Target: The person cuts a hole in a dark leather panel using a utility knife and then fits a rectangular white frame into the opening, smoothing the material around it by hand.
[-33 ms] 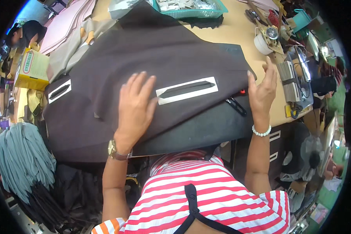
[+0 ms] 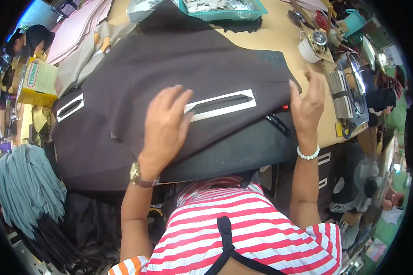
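A large piece of dark brown fabric (image 2: 188,68) is spread across the table. My left hand (image 2: 167,121) lies over it with fingers stretched, covering the left end of a white rectangular patch (image 2: 222,105) with a dark pointed strip along its middle. At the fabric's right edge is my right hand (image 2: 307,103), thumb and fingers apart and slightly blurred, with nothing seen in it. Between that hand and the dark board (image 2: 229,149) under the fabric, a small black tool (image 2: 277,124) lies beside a bit of red. Another white-framed patch (image 2: 70,107) is on the fabric's far left part.
A turquoise basket (image 2: 229,15) of small pale pieces stands at the back. On the right are a white spool-like holder (image 2: 308,51) and a strapped stack of cards (image 2: 340,95). A yellow box (image 2: 39,82) and pink sheets (image 2: 75,30) sit left; grey-blue fabric (image 2: 25,183) hangs nearby.
My left hand has slid a little to the right, over the patch's end. My right hand's fingers have shifted slightly at the fabric's edge. The fabric looks almost unmoved.
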Demonstrator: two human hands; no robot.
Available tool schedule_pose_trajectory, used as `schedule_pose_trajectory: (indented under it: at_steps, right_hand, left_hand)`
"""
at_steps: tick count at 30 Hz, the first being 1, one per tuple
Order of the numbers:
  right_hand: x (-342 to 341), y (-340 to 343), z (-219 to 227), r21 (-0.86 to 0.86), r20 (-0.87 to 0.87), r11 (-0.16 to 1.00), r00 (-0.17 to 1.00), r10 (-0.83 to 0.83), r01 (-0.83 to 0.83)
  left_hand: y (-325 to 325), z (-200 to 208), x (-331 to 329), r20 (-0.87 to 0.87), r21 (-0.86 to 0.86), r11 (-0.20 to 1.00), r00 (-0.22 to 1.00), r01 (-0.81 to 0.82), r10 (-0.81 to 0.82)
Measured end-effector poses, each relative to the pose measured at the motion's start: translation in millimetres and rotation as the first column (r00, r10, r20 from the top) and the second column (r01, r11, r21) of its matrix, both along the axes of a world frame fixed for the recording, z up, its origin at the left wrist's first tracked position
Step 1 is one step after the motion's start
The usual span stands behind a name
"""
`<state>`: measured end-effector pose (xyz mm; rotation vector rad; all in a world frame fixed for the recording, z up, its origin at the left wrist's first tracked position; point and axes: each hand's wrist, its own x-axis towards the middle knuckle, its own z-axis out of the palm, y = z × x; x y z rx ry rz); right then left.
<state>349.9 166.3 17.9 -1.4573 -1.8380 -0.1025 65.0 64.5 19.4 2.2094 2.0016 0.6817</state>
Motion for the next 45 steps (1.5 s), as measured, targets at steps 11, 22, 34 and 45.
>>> schedule_pose_trajectory:
  at_steps: [11,22,34,45]
  right_hand:
    - [-35,3,-16,-0.541,-0.084,0.614,0.764,0.64,-0.574]
    - [-28,5,-27,-0.433,-0.156,0.619,0.731,0.665,-0.655]
    - [-27,5,-30,-0.408,-0.194,0.625,0.732,0.653,-0.665]
    - [-25,7,-30,-0.391,-0.191,0.622,0.721,0.666,-0.678]
  left_hand:
    - [48,-39,70,0.295,-0.03,0.996,0.953,0.085,-0.072]
    - [49,-36,77,0.113,0.016,0.989,0.983,0.144,-0.145]
    - [55,-29,74,0.187,-0.152,0.974,0.972,0.17,-0.141]
    - [58,-16,70,0.403,-0.317,0.933,0.915,0.17,-0.03]
